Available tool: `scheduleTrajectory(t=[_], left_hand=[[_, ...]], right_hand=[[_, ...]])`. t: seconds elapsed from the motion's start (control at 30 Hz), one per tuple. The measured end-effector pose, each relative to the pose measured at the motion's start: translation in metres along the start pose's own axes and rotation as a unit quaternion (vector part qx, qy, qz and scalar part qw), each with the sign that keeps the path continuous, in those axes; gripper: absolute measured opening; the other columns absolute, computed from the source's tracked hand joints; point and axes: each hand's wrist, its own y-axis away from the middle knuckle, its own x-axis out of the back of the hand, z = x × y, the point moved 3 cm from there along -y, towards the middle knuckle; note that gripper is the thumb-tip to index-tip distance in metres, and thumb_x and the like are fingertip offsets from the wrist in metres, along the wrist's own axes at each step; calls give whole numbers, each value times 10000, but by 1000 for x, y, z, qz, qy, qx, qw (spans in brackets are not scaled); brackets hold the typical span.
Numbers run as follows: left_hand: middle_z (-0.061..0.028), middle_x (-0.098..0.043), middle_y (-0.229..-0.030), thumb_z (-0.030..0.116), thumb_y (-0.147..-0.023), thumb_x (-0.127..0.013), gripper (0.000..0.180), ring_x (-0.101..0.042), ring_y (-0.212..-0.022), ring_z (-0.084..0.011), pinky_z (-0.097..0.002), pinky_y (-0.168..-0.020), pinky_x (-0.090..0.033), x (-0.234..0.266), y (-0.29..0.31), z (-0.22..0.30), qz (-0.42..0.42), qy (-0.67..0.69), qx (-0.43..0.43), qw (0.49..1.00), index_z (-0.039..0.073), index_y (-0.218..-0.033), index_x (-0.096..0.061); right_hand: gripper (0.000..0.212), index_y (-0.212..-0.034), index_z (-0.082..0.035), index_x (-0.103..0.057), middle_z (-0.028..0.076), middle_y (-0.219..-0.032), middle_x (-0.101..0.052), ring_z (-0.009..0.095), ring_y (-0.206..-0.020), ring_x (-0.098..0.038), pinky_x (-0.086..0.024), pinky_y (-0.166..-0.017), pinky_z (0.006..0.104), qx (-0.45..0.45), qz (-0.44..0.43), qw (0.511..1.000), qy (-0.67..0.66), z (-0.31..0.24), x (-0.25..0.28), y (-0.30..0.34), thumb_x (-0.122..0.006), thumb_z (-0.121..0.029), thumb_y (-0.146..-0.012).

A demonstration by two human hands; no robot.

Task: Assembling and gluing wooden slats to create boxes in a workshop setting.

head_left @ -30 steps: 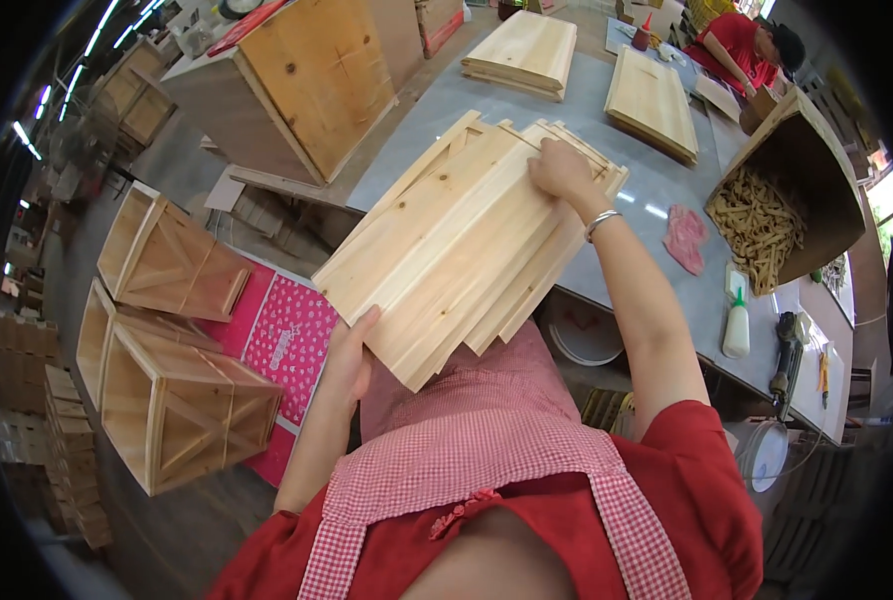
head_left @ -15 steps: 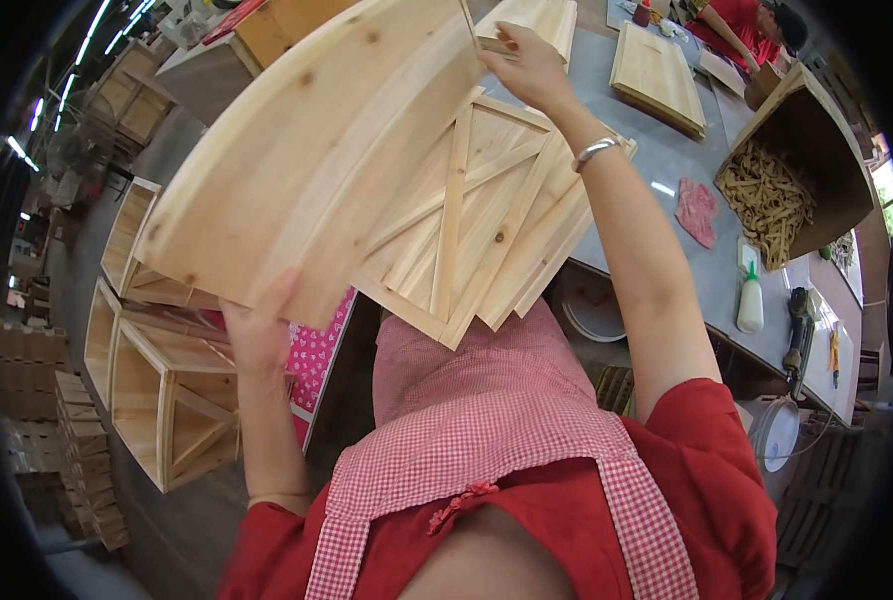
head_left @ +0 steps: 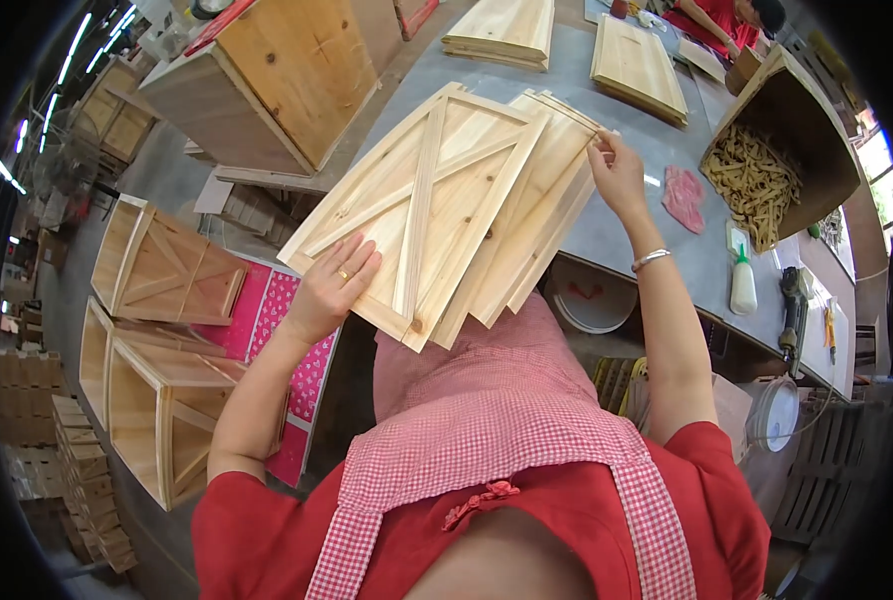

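Note:
On the work table in front of me lies a fanned stack of pale wooden panels. Its top one is a framed panel [head_left: 463,200] with slanting braces facing up. My left hand [head_left: 334,288], a ring on one finger, holds this panel's near left edge; the fingers press on top and the thumb is hidden. At the stack's far right corner, my right hand [head_left: 618,172] has its fingers bent around the edges of the lower panels [head_left: 551,205]. The stack's near corners jut out over my checked apron [head_left: 456,380].
Further back are two stacks of plain boards [head_left: 501,35] and a seated co-worker in red [head_left: 701,25]. A box of wood shavings [head_left: 766,190], pink cloth [head_left: 682,198], glue bottle [head_left: 743,285] and black power tool [head_left: 794,315] stand right. Braced wooden boxes [head_left: 161,400] stand left.
The panel I held raised, plain side showing, has come down. A braced panel now tops the stack further left. My left hand moved up and right, my right hand lower and right.

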Motion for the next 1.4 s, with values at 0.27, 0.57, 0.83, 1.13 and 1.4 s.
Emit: scheduleTrajectory(t=[0.27, 0.57, 0.83, 1.13, 1.4], left_hand=[[-115, -518, -1472, 137, -729, -738, 748, -423, -1416, -341, -588, -1151, -307, -5, 7, 20, -195, 32, 39, 980, 155, -1439, -503], [-97, -652, -1313, 134, -842, -635, 472, -624, -1204, -337, -495, -993, -509, -32, 4, 17, 14, -3, -14, 1000, 164, -1313, -645], [-138, -685, -1229, 34, -860, -704, 415, -681, -1096, -289, -369, -907, -565, 56, -36, -60, 208, 426, 406, 781, -29, -1262, -628], [-173, -546, -1410, 169, -905, -680, 669, -532, -1303, -329, -474, -1120, -440, -31, -6, -13, 287, 777, 462, 317, 5, -1480, -381], [-154, -520, -1433, 221, -919, -695, 685, -519, -1309, -320, -487, -1097, -448, -100, 15, 42, 254, 787, 500, 256, 36, -1493, -370]], right_hand=[[380, -1178, 49, -640, 207, -1058, -693, 351, -977, -670, -526, -895, 427, 52, -62, 996, 32, 0, -30, 58, -680, -172, -871], [366, -1186, 18, -637, 204, -1253, -605, 402, -1152, -565, -438, -1030, 455, 125, -19, 985, 114, -14, -42, 85, -673, -136, -856], [377, -1180, 27, -628, 211, -1264, -586, 420, -1141, -532, -453, -1005, 463, 103, -44, 989, 101, -22, -42, 87, -680, -145, -848], [334, -1183, 19, -634, 210, -1122, -663, 385, -1110, -602, -470, -970, 453, -27, 42, 998, -41, -1, -26, 65, -638, -160, -901], [370, -1211, 4, -630, 203, -1187, -658, 379, -1142, -604, -476, -987, 452, 83, 64, 992, 72, -17, -22, 4, -630, -214, -911]])
